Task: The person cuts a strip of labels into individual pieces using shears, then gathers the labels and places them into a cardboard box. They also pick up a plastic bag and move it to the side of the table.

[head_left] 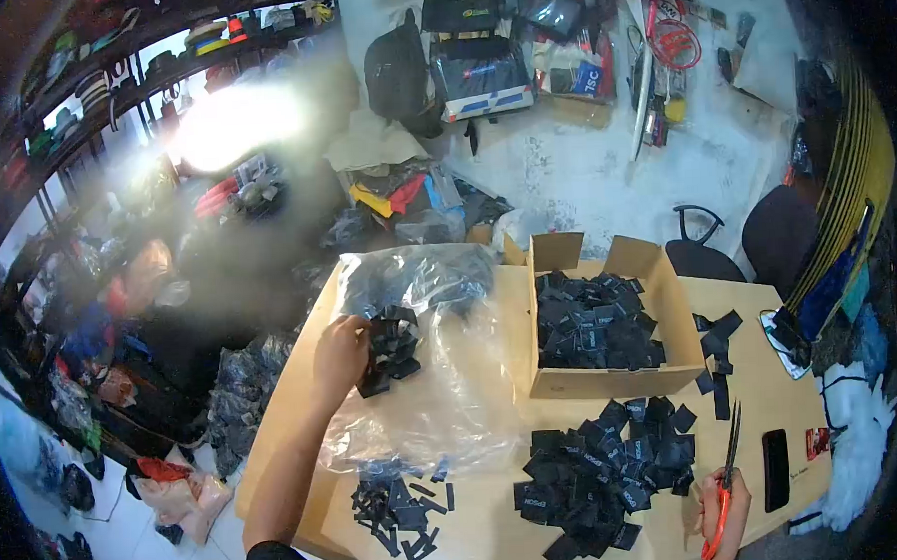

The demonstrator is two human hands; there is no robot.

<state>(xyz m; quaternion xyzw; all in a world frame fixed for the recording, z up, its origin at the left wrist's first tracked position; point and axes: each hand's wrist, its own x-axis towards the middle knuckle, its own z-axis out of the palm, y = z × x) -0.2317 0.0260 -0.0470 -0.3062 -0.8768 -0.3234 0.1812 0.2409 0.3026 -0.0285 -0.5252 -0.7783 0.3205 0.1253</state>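
Note:
My left hand [344, 353] reaches to a small heap of black labels [401, 340] on a clear plastic bag [425, 431], its fingers curled closed on the labels at the heap's left edge. At the lower right, my right hand [731, 516] holds scissors [724, 513] by their orange handles, blades pointing up and away. Left of the scissors lies a large loose pile of black labels [602, 473], some with white lettering. Small black cut strips [404, 512] are scattered near the front edge.
An open cardboard box [618, 381] filled with black labels stands at the table's back. Long black strips [717, 353] lie beside it. A black phone [776, 471] rests at the right. Beyond are a dark chair [782, 235], loaded shelves and bags on the floor.

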